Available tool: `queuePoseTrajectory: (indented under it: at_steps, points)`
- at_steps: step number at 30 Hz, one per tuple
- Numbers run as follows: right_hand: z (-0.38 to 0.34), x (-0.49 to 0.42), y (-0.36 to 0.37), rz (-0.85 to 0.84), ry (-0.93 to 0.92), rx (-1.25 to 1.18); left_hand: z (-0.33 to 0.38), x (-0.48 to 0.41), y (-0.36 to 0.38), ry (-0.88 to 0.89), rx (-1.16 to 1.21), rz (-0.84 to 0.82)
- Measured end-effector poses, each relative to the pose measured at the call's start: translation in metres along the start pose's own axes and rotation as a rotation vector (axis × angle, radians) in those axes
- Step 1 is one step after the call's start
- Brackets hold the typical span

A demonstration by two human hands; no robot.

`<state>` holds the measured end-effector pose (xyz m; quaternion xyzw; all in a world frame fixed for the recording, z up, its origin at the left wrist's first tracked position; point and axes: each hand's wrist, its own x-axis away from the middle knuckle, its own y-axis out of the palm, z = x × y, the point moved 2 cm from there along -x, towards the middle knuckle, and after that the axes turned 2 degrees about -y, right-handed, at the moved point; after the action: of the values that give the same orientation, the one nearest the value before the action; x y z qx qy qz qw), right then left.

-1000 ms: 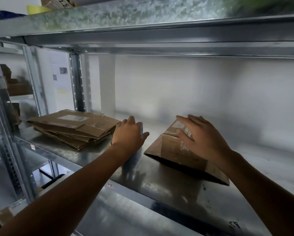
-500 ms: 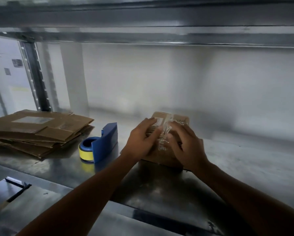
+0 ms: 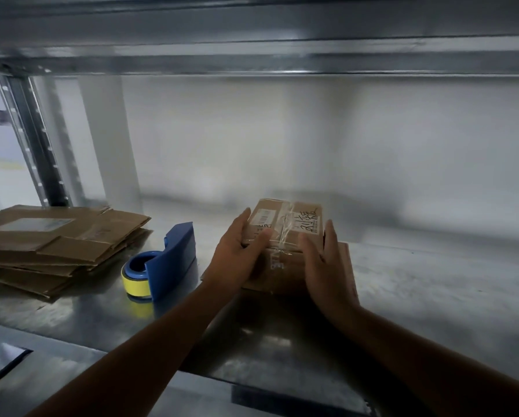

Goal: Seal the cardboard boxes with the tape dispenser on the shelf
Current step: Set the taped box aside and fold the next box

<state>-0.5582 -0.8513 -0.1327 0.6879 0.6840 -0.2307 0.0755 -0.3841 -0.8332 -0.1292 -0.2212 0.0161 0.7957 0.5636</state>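
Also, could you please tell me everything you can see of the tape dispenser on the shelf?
The tape dispenser is a blue, plastic-looking shell around a roll with a yellow outer band and blue hub. It rests on the metal shelf, roll end nearest the camera, between the stack of flattened cardboard and the taped box. Nothing but the shelf touches it; the left hand and right hand are on the box.

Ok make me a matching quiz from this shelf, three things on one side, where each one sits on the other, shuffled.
1 tape dispenser
2 small cardboard box
3 flattened cardboard stack

A between left hand and right hand
B far left of the shelf
C just left of the left hand, untouched

Pairs: 1-C, 2-A, 3-B
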Motion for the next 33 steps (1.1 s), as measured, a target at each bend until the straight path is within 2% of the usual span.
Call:
queuePoseTrajectory:
  at_steps: [2, 3, 5, 6, 8, 11, 14, 22, 29, 33]
  points:
    - [0.003, -0.001, -0.002, -0.023, 0.054, -0.016, 0.001, 0.001, -0.001, -0.083, -0.075, -0.025]
    - [0.004, -0.001, -0.005, -0.030, 0.052, -0.008, 0.003, 0.002, -0.003, -0.078, -0.216, -0.013]
    - [0.004, -0.001, -0.010, -0.054, 0.009, -0.047, 0.013, 0.006, -0.005, 0.107, -0.607, 0.042]
    - [0.005, -0.002, -0.013, -0.060, -0.020, -0.062, 0.020, 0.006, -0.005, 0.234, -0.721, 0.061]
    - [0.003, -0.006, -0.022, -0.064, -0.043, -0.080, 0.036, 0.005, 0.000, 0.344, -0.812, 0.033]
    - [-0.005, -0.014, -0.040, -0.057, -0.085, -0.033, 0.053, -0.002, 0.017, 0.284, -0.893, -0.086]
    - [-0.007, -0.017, -0.055, -0.035, -0.123, 0.124, 0.056, -0.007, 0.027, 0.150, -0.908, -0.139]
    - [-0.007, -0.003, -0.068, -0.146, -0.228, 0.499, 0.060, -0.015, 0.039, -0.014, -0.891, -0.164]
    - [0.003, 0.000, -0.088, -0.097, -0.200, 0.558, 0.063, -0.009, 0.045, 0.023, -0.946, -0.142]
    - [0.002, 0.003, -0.099, -0.093, -0.208, 0.554, 0.068, -0.009, 0.034, -0.068, -0.732, -0.123]
